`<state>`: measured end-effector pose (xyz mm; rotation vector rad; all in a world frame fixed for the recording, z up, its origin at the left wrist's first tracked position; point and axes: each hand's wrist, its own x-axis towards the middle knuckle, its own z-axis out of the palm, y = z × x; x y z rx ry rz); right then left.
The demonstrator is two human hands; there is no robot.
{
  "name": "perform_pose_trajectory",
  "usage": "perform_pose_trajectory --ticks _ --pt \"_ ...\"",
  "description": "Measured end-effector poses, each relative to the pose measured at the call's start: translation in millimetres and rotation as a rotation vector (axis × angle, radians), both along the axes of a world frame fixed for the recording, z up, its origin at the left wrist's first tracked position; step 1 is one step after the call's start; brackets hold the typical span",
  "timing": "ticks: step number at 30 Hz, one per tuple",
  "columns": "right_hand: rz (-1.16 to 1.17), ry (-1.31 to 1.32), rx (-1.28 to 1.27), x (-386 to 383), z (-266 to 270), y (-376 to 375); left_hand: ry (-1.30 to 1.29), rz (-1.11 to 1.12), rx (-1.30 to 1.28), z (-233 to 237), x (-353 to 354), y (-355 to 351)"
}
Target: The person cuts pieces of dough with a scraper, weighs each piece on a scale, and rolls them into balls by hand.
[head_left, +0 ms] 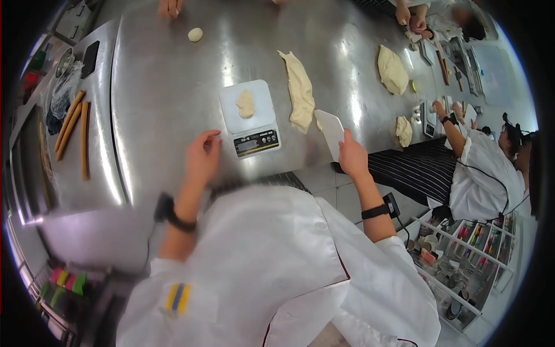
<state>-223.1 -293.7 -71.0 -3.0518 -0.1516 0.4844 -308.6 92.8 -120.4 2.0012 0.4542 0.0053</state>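
A white dough scraper (331,132) is gripped in my right hand (352,155), its blade pointing away from me over the steel table. A small bit of dough seems to cling to the blade's left edge. Just left of it lies a long strip of dough (299,92). My left hand (202,156) holds nothing; its fingers are loosely bent and apart, beside the lower left of a digital scale (248,107). On the scale's pan rests a small piece of dough (245,104). The digits on its display are too small to read.
A dough ball (195,34) sits at the far side, near another person's hand (170,8). Larger dough lumps (393,69) lie to the right, where a co-worker (483,168) stands. Wooden rolling pins (84,139) and a phone (89,59) are on the left table.
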Motion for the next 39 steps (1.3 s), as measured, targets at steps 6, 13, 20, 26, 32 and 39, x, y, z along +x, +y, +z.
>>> perform_pose_trajectory --ticks 6,13,20,26,32,39 --pt "0.004 0.037 -0.03 -11 -1 -7 -0.047 -0.231 -0.063 5 4 -12" --pt "0.061 0.116 -0.025 -31 5 -37 0.049 -0.342 -0.036 27 13 -63" --pt "0.134 0.144 0.247 -32 -10 -82 0.121 -0.384 -0.074 17 35 -122" --pt "0.111 0.323 0.718 18 -13 -94 0.166 -0.599 0.096 -5 65 -183" --pt "0.054 0.249 0.774 44 1 -119 -0.009 -0.742 0.31 -46 78 -233" --pt "-0.045 0.034 0.847 46 -2 -139 0.09 -0.563 0.331 -9 78 -225"
